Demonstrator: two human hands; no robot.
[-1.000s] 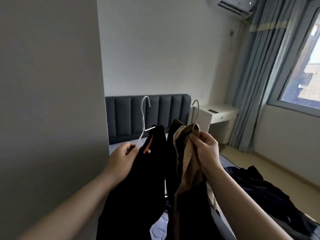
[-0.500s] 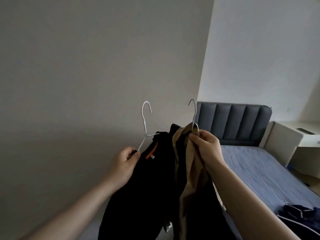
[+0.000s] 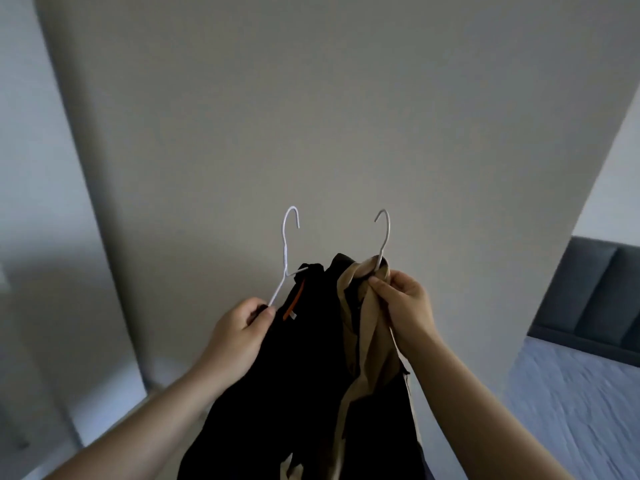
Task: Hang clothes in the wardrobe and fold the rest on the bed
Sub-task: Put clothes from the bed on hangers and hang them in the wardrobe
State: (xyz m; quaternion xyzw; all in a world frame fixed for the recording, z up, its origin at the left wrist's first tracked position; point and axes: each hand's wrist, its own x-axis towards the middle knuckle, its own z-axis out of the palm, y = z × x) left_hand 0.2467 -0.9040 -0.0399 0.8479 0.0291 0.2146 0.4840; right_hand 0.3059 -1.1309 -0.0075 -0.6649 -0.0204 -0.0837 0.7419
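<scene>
Both hands are up in front of a big flat beige panel [image 3: 311, 98]. The left hand [image 3: 242, 327] has its grip pinched on the slanted arm of a white wire hanger [image 3: 285, 258], thumb on top. A black top [image 3: 304, 375] with an orange tag [image 3: 293, 303] at the collar hangs off it.

The right hand [image 3: 403, 303] has its grip clenched round the bunched-up collar of a tan shirt [image 3: 370, 341], right below the neck of a grey hanger [image 3: 383, 237] whose hook pokes up above the fingers. There's dark fabric mixed in with the tan, can't tell if it's a separate piece.

The hangers sit side by side with hooks upright, near each other but apart. The clothes drape down between the forearms, pressed together lower down.

At the right edge there's a corner of the bed [image 3: 571, 393] with a blue-grey sheet, plus a dark padded headboard [image 3: 595, 306].
</scene>
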